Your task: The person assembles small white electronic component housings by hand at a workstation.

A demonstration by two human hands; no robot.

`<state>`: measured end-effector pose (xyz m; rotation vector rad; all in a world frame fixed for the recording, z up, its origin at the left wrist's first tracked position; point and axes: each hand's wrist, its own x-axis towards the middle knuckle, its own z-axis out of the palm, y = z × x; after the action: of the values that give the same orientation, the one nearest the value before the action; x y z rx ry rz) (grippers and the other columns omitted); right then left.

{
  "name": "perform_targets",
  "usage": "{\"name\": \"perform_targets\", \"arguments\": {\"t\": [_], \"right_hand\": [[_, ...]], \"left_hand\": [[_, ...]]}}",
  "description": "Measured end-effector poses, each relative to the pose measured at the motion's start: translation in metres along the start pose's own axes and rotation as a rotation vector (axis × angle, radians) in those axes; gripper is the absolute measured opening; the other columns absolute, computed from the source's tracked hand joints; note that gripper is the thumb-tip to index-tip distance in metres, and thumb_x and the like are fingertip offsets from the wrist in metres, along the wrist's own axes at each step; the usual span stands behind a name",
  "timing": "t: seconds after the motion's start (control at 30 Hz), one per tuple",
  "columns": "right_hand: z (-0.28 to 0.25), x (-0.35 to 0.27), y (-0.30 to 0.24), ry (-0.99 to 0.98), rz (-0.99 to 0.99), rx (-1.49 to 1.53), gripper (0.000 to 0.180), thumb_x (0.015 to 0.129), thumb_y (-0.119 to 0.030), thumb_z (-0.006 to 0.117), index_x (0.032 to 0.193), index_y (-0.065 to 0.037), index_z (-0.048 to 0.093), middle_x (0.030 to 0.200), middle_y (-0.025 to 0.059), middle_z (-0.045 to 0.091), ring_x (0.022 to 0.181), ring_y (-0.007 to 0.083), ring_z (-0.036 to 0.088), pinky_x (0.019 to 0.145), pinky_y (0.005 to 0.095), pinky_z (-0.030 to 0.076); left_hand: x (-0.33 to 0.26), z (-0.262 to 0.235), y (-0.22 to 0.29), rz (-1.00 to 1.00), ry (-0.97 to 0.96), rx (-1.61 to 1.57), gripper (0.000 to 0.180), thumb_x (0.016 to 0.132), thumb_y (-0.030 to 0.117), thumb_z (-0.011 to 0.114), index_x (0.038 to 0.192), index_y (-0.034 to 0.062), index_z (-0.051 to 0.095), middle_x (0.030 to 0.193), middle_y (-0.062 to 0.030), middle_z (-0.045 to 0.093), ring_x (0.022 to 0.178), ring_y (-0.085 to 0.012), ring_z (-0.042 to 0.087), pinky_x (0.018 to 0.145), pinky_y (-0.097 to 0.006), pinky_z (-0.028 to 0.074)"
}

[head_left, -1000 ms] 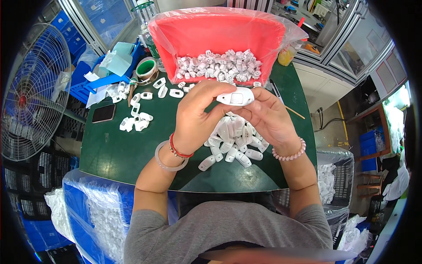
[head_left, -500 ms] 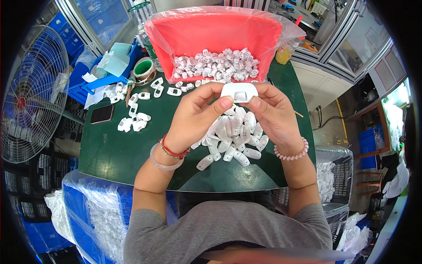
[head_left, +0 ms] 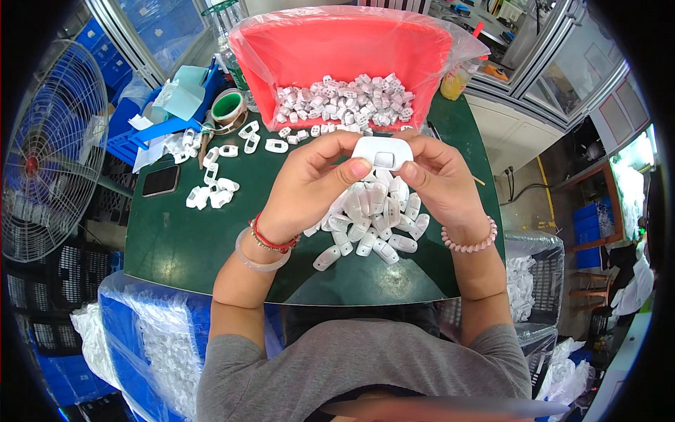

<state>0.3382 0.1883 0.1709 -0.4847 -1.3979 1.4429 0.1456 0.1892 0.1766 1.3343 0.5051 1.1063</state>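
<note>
Both hands hold one white plastic housing [head_left: 383,152] with a small square window, above the green table [head_left: 183,243]. My left hand [head_left: 313,184] grips its left end with thumb and fingers. My right hand [head_left: 437,181] pinches its right end. Under the hands lies a pile of white plastic housings [head_left: 373,225]. A red tray [head_left: 344,53] lined with clear plastic stands behind, holding several small white parts [head_left: 344,98].
White ring-shaped parts [head_left: 214,186] lie scattered at the left. A dark phone [head_left: 160,181], a tape roll [head_left: 228,107] and a bottle [head_left: 226,35] sit at the back left. A fan [head_left: 49,151] stands left; blue crates [head_left: 151,337] with bagged white parts sit below.
The hands have lifted the white housing up and away from the pile and turned it, so its windowed face now points at the camera.
</note>
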Motion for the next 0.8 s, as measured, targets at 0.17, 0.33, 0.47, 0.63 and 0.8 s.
{"name": "perform_targets", "arguments": {"t": [0.17,0.33,0.47,0.63,0.8], "right_hand": [[-0.001,0.001,0.005,-0.016,0.009,0.041,0.019,0.082,-0.013,0.063,0.093,0.001,0.060,0.096,0.0031,0.056,0.089,0.0100,0.051,0.079,0.0246,0.041],[0.002,0.002,0.008,-0.002,0.013,0.080,0.016,0.082,-0.017,0.063,0.088,-0.002,0.060,0.097,0.0024,0.055,0.089,0.0098,0.050,0.080,0.0249,0.039],[0.004,0.000,0.009,-0.011,0.050,0.144,0.015,0.083,-0.017,0.062,0.083,-0.002,0.059,0.099,0.0024,0.053,0.090,0.0100,0.049,0.081,0.0253,0.039],[0.000,0.001,0.008,-0.051,-0.002,0.070,0.015,0.084,-0.017,0.060,0.081,-0.002,0.058,0.101,0.0035,0.051,0.091,0.0101,0.048,0.081,0.0255,0.038],[0.015,0.000,-0.001,0.036,-0.067,-0.068,0.017,0.087,-0.016,0.056,0.091,0.001,0.057,0.103,0.0053,0.051,0.094,0.0115,0.048,0.083,0.0270,0.039]], "left_hand": [[0.000,0.000,-0.004,0.043,-0.011,0.007,0.024,0.086,0.014,0.057,0.105,-0.0012,0.054,0.097,-0.0029,0.057,0.088,-0.0081,0.053,0.078,-0.023,0.044],[0.000,0.003,-0.006,0.099,0.049,0.018,0.019,0.087,0.012,0.056,0.101,-0.0009,0.057,0.095,-0.0021,0.057,0.087,-0.0080,0.052,0.078,-0.023,0.043],[0.003,-0.001,-0.010,0.170,0.027,0.129,0.017,0.086,0.011,0.056,0.097,-0.0014,0.059,0.093,-0.0028,0.057,0.084,-0.0093,0.052,0.076,-0.024,0.042],[0.005,-0.002,-0.013,0.259,0.011,0.171,0.014,0.085,0.009,0.056,0.093,-0.0012,0.060,0.092,-0.0052,0.058,0.084,-0.0128,0.053,0.076,-0.026,0.042],[0.006,0.000,-0.013,0.444,0.109,0.403,0.013,0.081,0.005,0.060,0.092,0.0001,0.062,0.091,-0.0080,0.060,0.083,-0.0167,0.055,0.075,-0.027,0.043]]}}
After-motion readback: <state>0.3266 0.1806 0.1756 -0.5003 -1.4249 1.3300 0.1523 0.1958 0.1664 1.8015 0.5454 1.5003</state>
